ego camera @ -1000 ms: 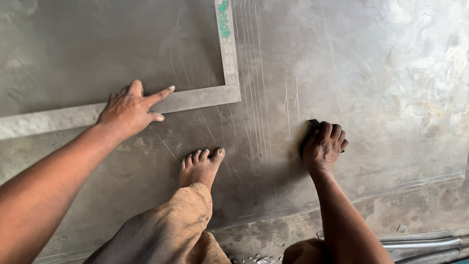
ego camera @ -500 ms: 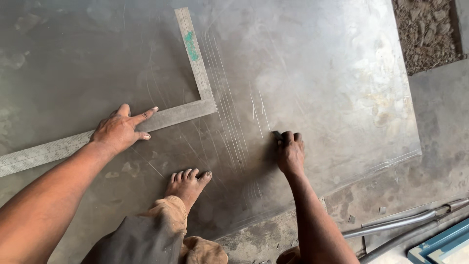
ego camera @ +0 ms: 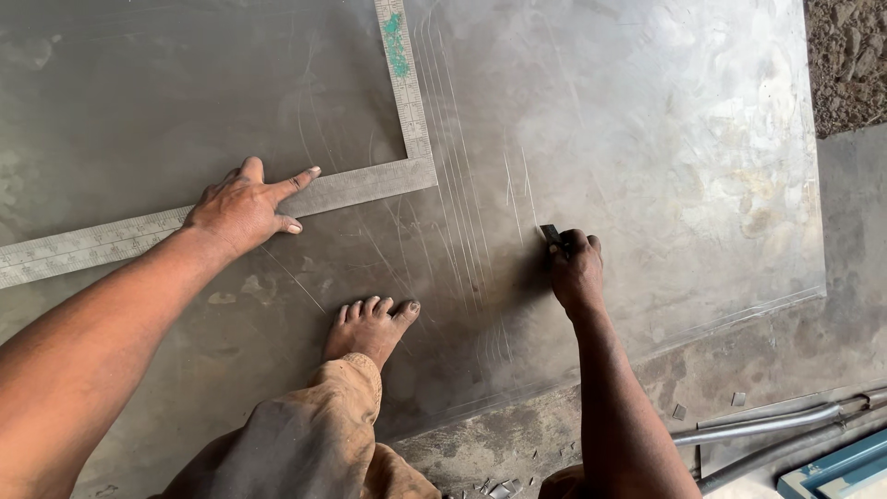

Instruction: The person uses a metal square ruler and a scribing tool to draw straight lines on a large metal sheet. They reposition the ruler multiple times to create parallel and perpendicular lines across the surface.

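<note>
crouching on a large metal sheet (ego camera: pixel 647 139) laid on the ground, a person presses the left hand (ego camera: pixel 242 208), fingers spread flat, on the horizontal arm of a steel l-shaped square (ego camera: pixel 407 102), while the right hand (ego camera: pixel 577 273) is closed around a small dark scribing tool (ego camera: pixel 552 236) whose tip touches the sheet to the right of the square, the hands well apart. a bare foot (ego camera: pixel 370 325) rests between them. if the left hand eased, the square could slide and mislead the marking; the sheet's near edge looks sharp beside bare skin. no packages or signs show; only a green paint smear on the square's upright arm, and a blue-edged panel (ego camera: pixel 836 471) by grey pipes (ego camera: pixel 767 427) at lower right.
</note>
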The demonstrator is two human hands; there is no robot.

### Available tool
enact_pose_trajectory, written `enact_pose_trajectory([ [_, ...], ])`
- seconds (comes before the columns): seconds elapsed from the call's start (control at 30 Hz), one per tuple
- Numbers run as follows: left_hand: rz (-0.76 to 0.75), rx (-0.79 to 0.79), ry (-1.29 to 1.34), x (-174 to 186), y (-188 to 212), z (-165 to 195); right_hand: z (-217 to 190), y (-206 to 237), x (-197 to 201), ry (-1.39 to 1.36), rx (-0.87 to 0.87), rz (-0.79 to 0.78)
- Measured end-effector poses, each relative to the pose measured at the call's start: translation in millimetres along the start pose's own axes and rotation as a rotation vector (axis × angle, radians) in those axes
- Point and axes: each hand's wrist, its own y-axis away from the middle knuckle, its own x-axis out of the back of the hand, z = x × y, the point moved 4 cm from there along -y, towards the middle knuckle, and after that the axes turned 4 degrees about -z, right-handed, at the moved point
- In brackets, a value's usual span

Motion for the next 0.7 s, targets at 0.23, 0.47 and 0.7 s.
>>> enact_pose_trajectory([
  [0.23, -0.008, -0.006, 0.017, 0.3, -2.5, -0.4, -33.5, 14.7, -14.5, -0.049, 0.17, 0.084],
  [0.47, -0.005, -0.014, 0.018, 1.2, -5.1, 0.5, -118.8, 39.5, -61.7, 0.13, 0.481, -0.126],
  [0.7, -0.02, -0.005, 0.012, -2.0, -7.7, -3.7, -165.7, 42.5, -86.4, 0.222, 0.516, -0.157],
])
